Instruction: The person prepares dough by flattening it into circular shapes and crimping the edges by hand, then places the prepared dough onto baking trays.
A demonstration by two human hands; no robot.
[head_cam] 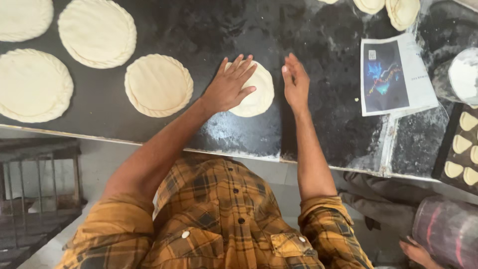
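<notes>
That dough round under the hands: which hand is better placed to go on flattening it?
Probably the left hand: it lies flat, fingers spread, on top of the dough round. The right hand stands on edge beside the round's rim, on the dark counter, not pressing it.

Pale cream dough rounds (pixel 158 84), black floured worktop (pixel 318 45), mustard-brown plaid shirt (pixel 219 219)

The round flat disc of pale dough (pixel 256 89) under the left hand (pixel 230 87) looks soft, matt and smooth, as does the crimped-edged dough round (pixel 158 84) beside it. The black worktop (pixel 318 55) is dull, flour-dusted stone or metal. The printed paper sheet (pixel 396 74) looks slightly glossy; the orange plaid shirt (pixel 219 219) is woven cloth
</notes>
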